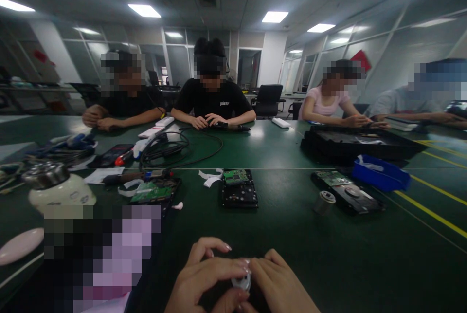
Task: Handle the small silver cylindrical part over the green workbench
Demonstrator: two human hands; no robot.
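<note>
At the bottom centre, a small round silvery metal part sits between my two hands. My left hand is closed on it, with fingertips on top and the thumb below. My right hand presses in from the other side with bent fingers, partly hidden, also gripping the part. To the right stands a metal cylinder with a round top. Beyond my hands lies a black hard drive with a green circuit board on it.
Another opened drive lies at right, beside a blue tray and a black bin. At left are a circuit board, a cream jar, a pink oval object and black cable. Several people sit across the green table.
</note>
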